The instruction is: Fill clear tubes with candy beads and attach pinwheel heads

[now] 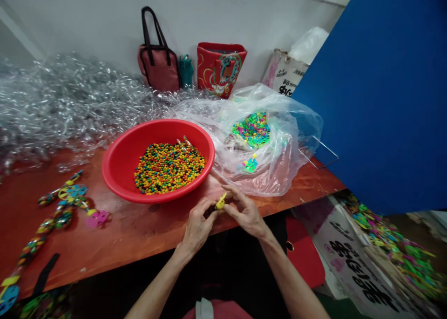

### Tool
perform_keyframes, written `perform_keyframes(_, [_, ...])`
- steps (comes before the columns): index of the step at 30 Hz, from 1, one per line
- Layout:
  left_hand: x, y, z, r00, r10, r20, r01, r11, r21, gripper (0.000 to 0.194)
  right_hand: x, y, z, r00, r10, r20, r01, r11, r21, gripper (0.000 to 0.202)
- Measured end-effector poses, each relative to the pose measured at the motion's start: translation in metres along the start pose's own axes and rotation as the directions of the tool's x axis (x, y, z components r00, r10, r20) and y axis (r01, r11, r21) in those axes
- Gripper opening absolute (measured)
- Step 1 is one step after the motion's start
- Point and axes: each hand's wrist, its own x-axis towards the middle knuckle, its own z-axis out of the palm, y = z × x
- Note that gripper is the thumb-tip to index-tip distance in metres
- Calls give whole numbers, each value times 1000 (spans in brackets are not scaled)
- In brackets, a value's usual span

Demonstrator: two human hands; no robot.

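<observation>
My left hand and my right hand meet at the front edge of the wooden table, both pinching a small yellow plastic piece. Just beyond them sits a red bowl holding many small coloured beads. To the right of the bowl lies a clear plastic bag with small bright plastic pieces inside.
Finished bead-filled toy strips lie on the table's left. A heap of clear plastic casings fills the back left. Two handbags and a red bag stand by the wall. A blue board and cartons stand at right.
</observation>
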Motion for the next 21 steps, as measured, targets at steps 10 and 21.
perform_keyframes(10, [-98,-33,-142,724,-159,-671,322,938,125,45,125,46,-121,990,-11,138,116,610,-784,17])
perform_keyframes(21, [-34,56,-233,692,299,-657,266,741,617,51,152,39,-144,997,25,-80,-61,869,-490,32])
